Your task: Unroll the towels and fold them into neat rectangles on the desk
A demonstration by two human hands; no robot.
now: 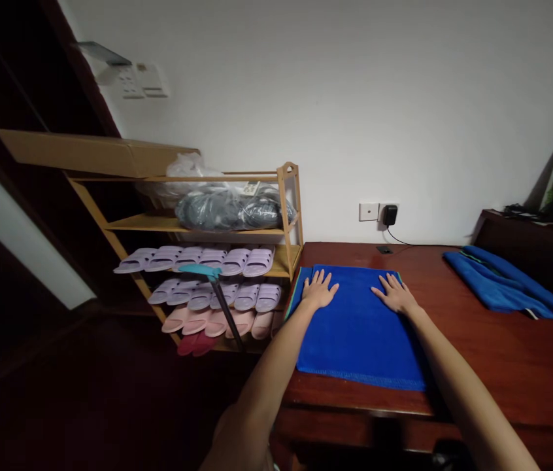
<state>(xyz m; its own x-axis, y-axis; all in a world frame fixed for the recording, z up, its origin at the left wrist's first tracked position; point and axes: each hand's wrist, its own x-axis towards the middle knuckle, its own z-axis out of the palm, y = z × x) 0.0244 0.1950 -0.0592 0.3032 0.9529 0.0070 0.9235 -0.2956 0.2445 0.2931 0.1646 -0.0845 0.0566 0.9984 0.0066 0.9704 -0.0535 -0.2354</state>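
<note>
A bright blue towel (355,333) with a stitched front hem lies spread on the reddish-brown wooden table (492,366). My left hand (319,290) rests palm down near its back left corner, fingers spread. Towards the back right edge, my right hand (395,294) is also flat on the cloth with the fingers apart. Green edging shows along the towel's left side and at its back right corner. Farther right on the table lies a second blue cloth (506,281), loosely bunched and also edged in green.
Left of the table stands a wooden rack (286,229) with rows of lilac slippers (232,261), pink slippers (217,322), bagged items (237,206) and a cardboard box (100,154). A teal-topped pole (225,307) leans before it. A black plug (390,214) sits in the wall socket.
</note>
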